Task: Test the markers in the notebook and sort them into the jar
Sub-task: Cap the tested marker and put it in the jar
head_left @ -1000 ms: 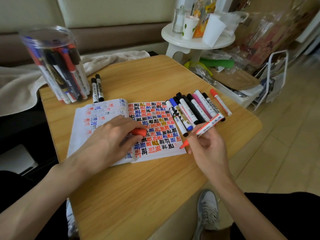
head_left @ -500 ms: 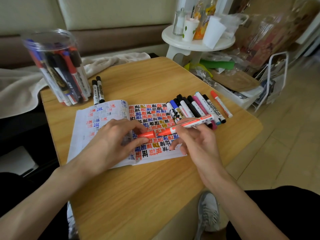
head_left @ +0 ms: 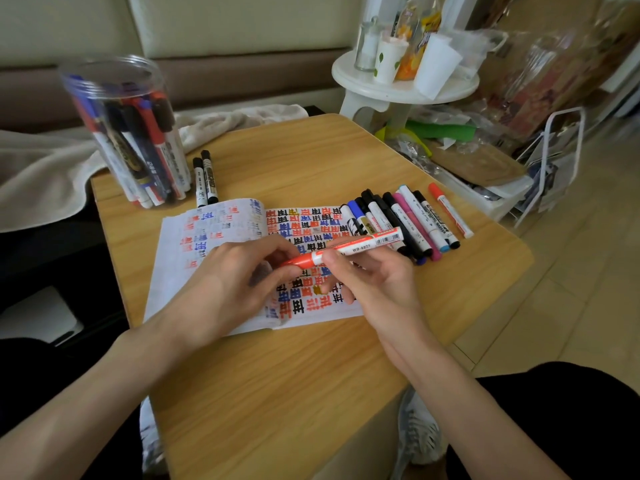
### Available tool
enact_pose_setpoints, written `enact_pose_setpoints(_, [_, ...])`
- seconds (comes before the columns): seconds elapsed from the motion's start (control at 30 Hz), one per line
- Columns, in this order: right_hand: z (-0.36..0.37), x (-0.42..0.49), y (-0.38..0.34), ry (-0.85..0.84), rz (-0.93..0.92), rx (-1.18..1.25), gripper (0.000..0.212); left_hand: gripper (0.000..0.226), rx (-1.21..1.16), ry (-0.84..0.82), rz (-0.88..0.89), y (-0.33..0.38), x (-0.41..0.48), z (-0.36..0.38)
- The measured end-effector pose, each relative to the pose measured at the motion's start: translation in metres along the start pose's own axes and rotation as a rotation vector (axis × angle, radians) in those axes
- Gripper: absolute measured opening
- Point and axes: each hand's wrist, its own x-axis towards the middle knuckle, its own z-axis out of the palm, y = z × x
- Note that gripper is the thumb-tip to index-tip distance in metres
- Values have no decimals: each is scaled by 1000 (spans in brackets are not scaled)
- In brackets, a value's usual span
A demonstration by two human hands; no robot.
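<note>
**Right hand (head_left: 377, 282) and left hand (head_left: 225, 285) share one marker**

The right hand grasps the white barrel of a red-capped white marker (head_left: 360, 245) between thumb and curled fingers. The left hand's fingertips pinch the red cap end. We see the marker held level above the right page of the open paper notebook (head_left: 214, 220), cap and barrel joined. We cannot tell whether the cap is fully seated.

As for progress, the tall clear plastic jar (head_left: 121, 133) at the far left corner of the light wooden table (head_left: 277, 393) already holds a good bundle of markers standing on end. The right page is nearly covered with red, blue, black and yellow test marks, so we judge a fair share of the work done.

Plenty remains, though. A row of mixed-colour markers (head_left: 408, 223) lies side by side, touching the notebook's right edge, and we take these as not yet sorted. Two black-and-white markers (head_left: 205, 178) lie just beside the jar, outside it. We cannot say why they lie apart from the rest. The marker in hand has yet to reach the jar
</note>
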Motion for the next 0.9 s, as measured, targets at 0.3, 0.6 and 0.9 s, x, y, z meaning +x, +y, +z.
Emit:
enact_pose_setpoints(0.3, [5, 11, 1, -10, -132, -28, 17, 16, -121, 80, -124, -3, 1, 5])
enact_pose_setpoints(0.6, [16, 15, 5, -15, -201, -19, 20, 14, -113, 104, -128, -5, 1, 1])
enact_pose_setpoints(0.9, [-10, 33, -10, -2, -27, -14, 27, 16, 57, 120, -97, -14, 15, -5])
